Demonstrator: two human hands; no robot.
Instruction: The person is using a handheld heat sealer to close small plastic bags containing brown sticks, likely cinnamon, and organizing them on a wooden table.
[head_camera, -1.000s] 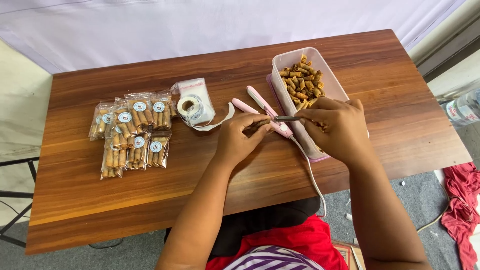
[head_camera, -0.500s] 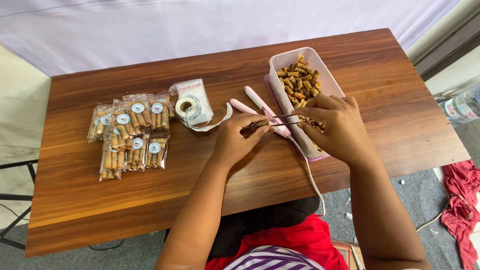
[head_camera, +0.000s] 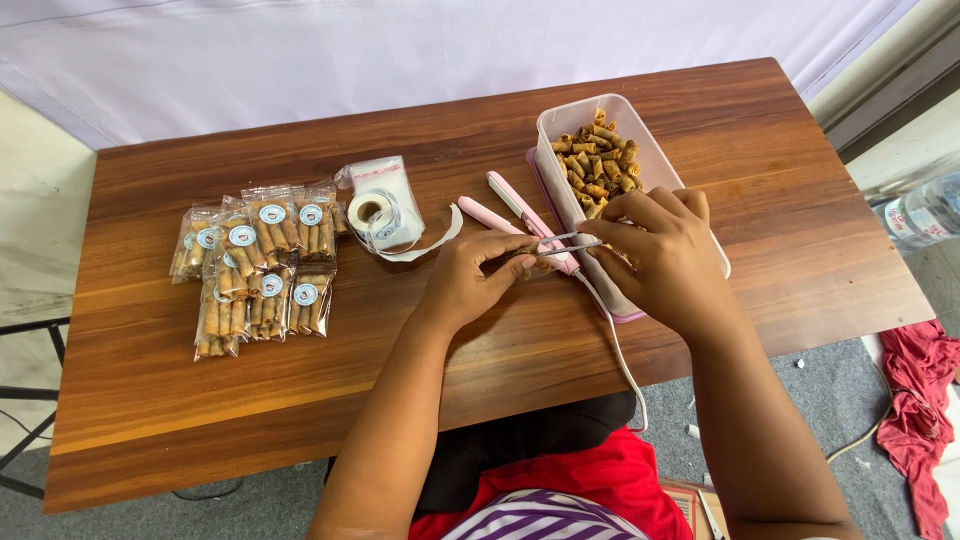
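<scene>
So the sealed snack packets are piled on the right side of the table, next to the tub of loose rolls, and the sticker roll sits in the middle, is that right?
Not quite. In the head view the sealed snack packets lie on the left side of the table, far from the tub of loose rolls. The sticker roll does sit in the middle.

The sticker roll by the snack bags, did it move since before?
No. The sticker roll sits in the same spot beside the snack bags.

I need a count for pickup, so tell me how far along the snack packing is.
Done: a pile of sealed snack packets with round stickers lies at the table's left. In hand: the left hand and right hand work together with metal tongs beside the pink sealer. Left: the plastic tub holds many loose rolls.
</scene>
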